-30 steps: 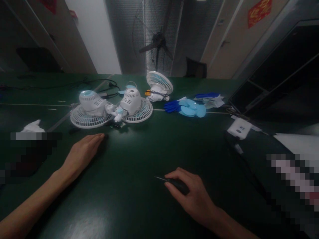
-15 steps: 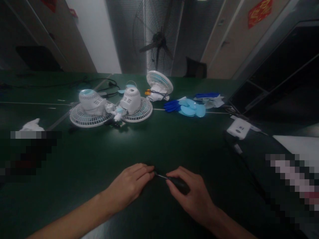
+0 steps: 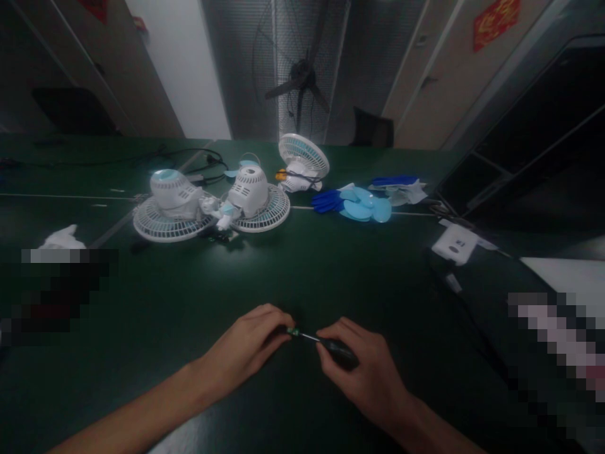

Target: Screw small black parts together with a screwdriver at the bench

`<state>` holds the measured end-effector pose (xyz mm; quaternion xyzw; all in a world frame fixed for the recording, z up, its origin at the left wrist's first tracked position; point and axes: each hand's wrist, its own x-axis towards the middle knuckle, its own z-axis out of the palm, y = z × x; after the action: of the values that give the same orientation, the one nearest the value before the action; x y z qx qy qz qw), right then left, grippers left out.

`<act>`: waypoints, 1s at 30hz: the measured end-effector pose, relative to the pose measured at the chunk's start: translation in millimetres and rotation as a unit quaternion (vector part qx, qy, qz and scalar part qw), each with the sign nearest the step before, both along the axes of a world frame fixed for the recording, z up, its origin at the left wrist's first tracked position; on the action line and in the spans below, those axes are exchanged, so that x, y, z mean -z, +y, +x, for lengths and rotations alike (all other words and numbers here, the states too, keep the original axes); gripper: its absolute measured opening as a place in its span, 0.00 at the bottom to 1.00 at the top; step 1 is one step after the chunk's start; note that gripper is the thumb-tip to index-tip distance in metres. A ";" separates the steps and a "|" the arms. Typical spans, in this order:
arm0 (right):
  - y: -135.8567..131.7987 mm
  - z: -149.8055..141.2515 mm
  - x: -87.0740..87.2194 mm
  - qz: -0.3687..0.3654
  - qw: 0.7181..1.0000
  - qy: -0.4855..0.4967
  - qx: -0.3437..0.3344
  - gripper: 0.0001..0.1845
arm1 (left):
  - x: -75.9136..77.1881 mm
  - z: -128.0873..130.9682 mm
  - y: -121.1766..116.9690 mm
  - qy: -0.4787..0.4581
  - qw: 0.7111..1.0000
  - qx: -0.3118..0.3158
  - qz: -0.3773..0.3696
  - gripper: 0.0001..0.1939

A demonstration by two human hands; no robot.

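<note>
Near the front of the green table, my right hand [image 3: 371, 362] is closed round the black handle of a screwdriver [image 3: 341, 353]. Its thin metal shaft points left toward my left hand [image 3: 255, 340]. Between the fingertips of that hand is a small green piece [image 3: 295, 331], pinched right at the screwdriver's tip. The piece is too small to name, and the fingers hide part of it. Tip and piece appear to touch. Both hands stay low over the table surface.
Two white fan heads [image 3: 172, 205] lie grille-down at the left, with another fan [image 3: 302, 162] behind. Light blue fan blades [image 3: 363, 205] and blue gloves [image 3: 326, 200] lie right of centre. A white fan base [image 3: 454, 244] with a cable sits at the right.
My left fingers have lifted and curled slightly, and the small green piece at the screwdriver's tip now shows. My right hand has barely moved and keeps its hold on the screwdriver.
</note>
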<state>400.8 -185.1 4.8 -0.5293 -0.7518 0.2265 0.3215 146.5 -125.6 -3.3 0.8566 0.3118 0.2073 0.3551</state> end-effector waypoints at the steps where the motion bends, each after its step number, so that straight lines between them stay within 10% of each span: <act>1: 0.0 0.1 -0.1 0.000 1.000 0.001 -0.003 0.06 | -0.4 -0.1 0.4 -0.002 1.000 -0.001 -0.012 0.10; 30: 1.2 -7.3 1.6 0.009 0.998 0.023 -0.060 0.08 | -1.4 1.2 2.8 -0.027 0.998 -0.004 -0.062 0.08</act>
<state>393.5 -183.9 3.2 -0.4748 -0.7768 0.2510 0.3288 147.7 -122.8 -1.9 0.8258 0.3179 0.2122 0.4146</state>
